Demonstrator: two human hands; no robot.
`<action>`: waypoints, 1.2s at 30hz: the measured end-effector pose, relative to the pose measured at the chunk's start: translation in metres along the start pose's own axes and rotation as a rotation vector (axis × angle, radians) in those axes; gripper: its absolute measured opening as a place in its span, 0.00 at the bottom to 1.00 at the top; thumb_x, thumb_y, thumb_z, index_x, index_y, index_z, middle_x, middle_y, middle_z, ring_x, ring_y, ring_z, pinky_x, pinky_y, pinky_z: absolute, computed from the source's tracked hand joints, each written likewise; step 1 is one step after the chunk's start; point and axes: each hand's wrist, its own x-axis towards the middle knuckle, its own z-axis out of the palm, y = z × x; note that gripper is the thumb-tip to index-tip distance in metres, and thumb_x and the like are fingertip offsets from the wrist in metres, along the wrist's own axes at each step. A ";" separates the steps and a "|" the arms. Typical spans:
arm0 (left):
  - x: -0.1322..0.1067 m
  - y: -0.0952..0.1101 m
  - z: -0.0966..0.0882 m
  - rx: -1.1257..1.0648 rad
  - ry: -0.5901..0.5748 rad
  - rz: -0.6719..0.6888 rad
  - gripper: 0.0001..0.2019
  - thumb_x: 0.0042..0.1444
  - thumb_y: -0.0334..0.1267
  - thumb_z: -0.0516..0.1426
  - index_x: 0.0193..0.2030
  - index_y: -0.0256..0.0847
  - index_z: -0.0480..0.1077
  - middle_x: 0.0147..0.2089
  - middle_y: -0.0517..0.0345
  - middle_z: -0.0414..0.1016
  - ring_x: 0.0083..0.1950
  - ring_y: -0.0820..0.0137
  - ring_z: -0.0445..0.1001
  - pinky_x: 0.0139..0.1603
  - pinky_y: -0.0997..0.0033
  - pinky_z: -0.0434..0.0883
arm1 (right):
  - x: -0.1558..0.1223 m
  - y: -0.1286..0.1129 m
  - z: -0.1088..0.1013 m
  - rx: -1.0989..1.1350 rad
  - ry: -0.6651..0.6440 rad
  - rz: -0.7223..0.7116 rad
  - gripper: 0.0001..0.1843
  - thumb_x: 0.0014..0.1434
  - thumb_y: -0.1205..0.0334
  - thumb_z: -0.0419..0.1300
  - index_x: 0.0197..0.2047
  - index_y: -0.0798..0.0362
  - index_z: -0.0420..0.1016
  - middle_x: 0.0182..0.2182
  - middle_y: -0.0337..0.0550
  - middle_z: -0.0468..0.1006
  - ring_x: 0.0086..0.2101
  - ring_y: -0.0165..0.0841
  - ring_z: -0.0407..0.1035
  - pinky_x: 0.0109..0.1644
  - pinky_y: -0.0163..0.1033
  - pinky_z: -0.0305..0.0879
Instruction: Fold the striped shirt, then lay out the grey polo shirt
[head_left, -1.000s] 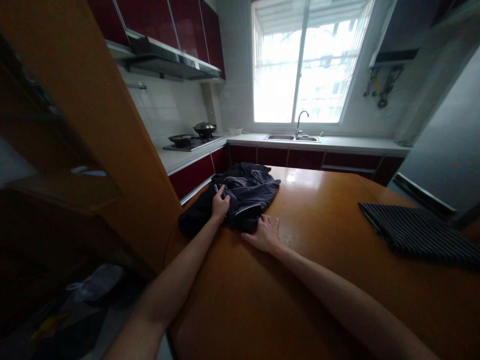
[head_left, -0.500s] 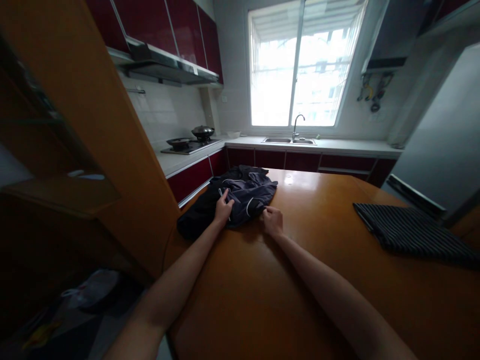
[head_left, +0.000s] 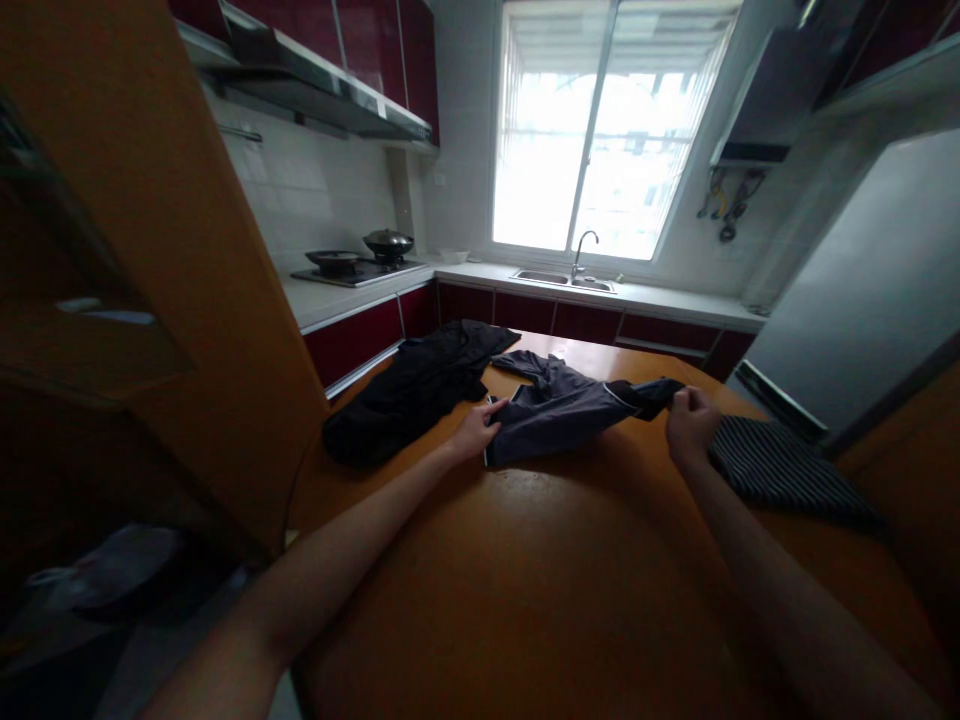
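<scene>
A dark grey garment with black bands and white piping (head_left: 551, 425) stretches between my two hands over the wooden table (head_left: 525, 570). My left hand (head_left: 478, 428) pinches its left edge, close to the tabletop. At the other end, my right hand (head_left: 691, 425) is closed around a black-trimmed corner, lifted off the table. Part of the cloth's far side lies crumpled on the wood. Left of it rests a heap of black clothing (head_left: 409, 395), apart from the grey piece.
A black striped folded cloth (head_left: 787, 465) lies on the table's right side, close to my right forearm. Beyond the table are a stove (head_left: 356, 272) with pans, a sink (head_left: 566, 282) and a counter. A wooden cabinet (head_left: 217, 270) stands left, a fridge (head_left: 862, 290) right.
My right hand has pulled the grey garment's corner to the right and up, spreading it out. My left hand has shifted right with its edge. The grey garment has come away from the black clothing.
</scene>
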 end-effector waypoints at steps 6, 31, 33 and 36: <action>0.008 0.008 -0.024 0.182 0.204 -0.031 0.21 0.43 0.24 0.55 0.40 0.42 0.84 0.43 0.52 0.84 0.51 0.56 0.79 0.62 0.59 0.69 | -0.050 -0.053 -0.054 -0.042 -0.526 -0.450 0.11 0.66 0.57 0.52 0.38 0.49 0.75 0.39 0.48 0.78 0.41 0.38 0.73 0.48 0.43 0.69; 0.096 0.066 0.200 0.790 -0.608 0.296 0.22 0.52 0.47 0.65 0.51 0.38 0.76 0.55 0.42 0.75 0.56 0.50 0.74 0.57 0.58 0.69 | -0.082 0.047 -0.044 -0.136 -0.690 0.049 0.14 0.63 0.57 0.53 0.31 0.51 0.76 0.28 0.42 0.79 0.31 0.36 0.72 0.36 0.37 0.62; 0.101 0.067 0.221 0.780 -0.615 0.267 0.15 0.51 0.41 0.65 0.45 0.38 0.77 0.52 0.43 0.76 0.54 0.50 0.74 0.55 0.58 0.69 | -0.080 0.050 -0.045 -0.112 -0.681 0.070 0.13 0.63 0.57 0.54 0.31 0.52 0.75 0.28 0.42 0.79 0.31 0.36 0.73 0.36 0.37 0.62; 0.112 0.070 0.232 0.677 -0.571 0.259 0.06 0.54 0.35 0.60 0.39 0.39 0.75 0.43 0.50 0.78 0.46 0.58 0.76 0.49 0.63 0.69 | -0.076 0.058 -0.044 -0.060 -0.693 0.112 0.13 0.63 0.57 0.54 0.30 0.51 0.75 0.26 0.42 0.80 0.30 0.36 0.73 0.35 0.37 0.63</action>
